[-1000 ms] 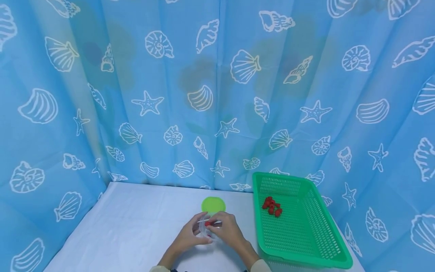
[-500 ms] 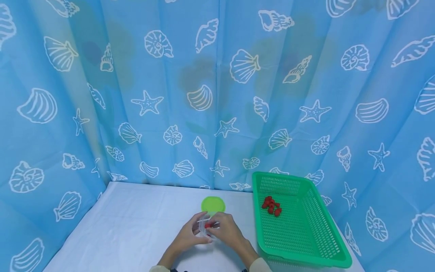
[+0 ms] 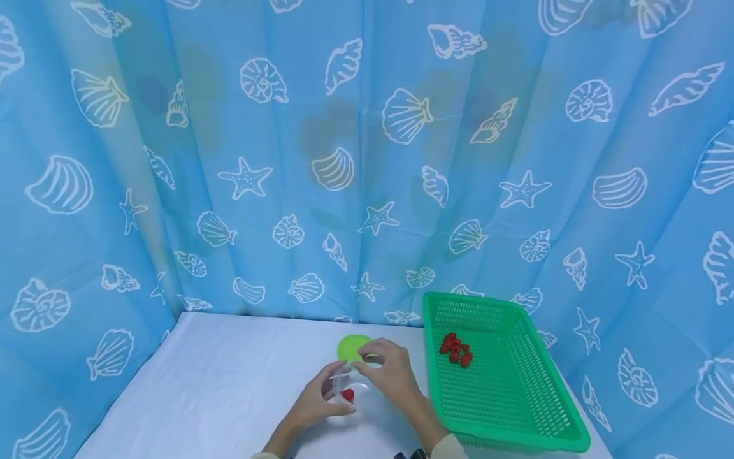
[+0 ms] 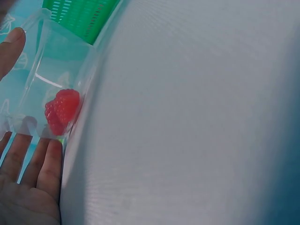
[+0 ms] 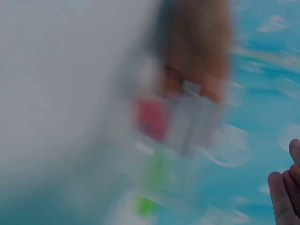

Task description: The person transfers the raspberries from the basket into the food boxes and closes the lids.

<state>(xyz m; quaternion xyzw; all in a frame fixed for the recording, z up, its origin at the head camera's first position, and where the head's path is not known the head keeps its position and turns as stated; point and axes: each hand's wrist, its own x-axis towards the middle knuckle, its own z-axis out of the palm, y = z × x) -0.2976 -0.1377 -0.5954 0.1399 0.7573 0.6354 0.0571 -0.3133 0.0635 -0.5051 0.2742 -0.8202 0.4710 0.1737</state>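
My left hand [image 3: 314, 398] grips a clear plastic tub [image 4: 61, 61] from the side, thumb at one side and fingers round the other. Red raspberries [image 4: 63, 110] lie together at the bottom of the tub, seen through its wall in the left wrist view. Above the tub's right side is my right hand [image 3: 395, 376], fingers loosely bent with nothing between them. In the blurred right wrist view its fingertips [image 5: 276, 185] show at the lower right, apart from the tub. A lime-green round lid [image 3: 348, 347] lies just beyond the tub, partly covered by the right hand.
At the right of the white table [image 3: 229, 376] stands a green perforated basket [image 3: 510, 437]. Several more raspberries [image 3: 455, 349] are heaped in its left part. A blue shell-patterned curtain [image 3: 275, 159] hangs behind and beside the table.
My right hand has let go of a raspberry inside the tub and moved up and right, out of it. The left hand keeps its grip. The head view has shifted slightly.
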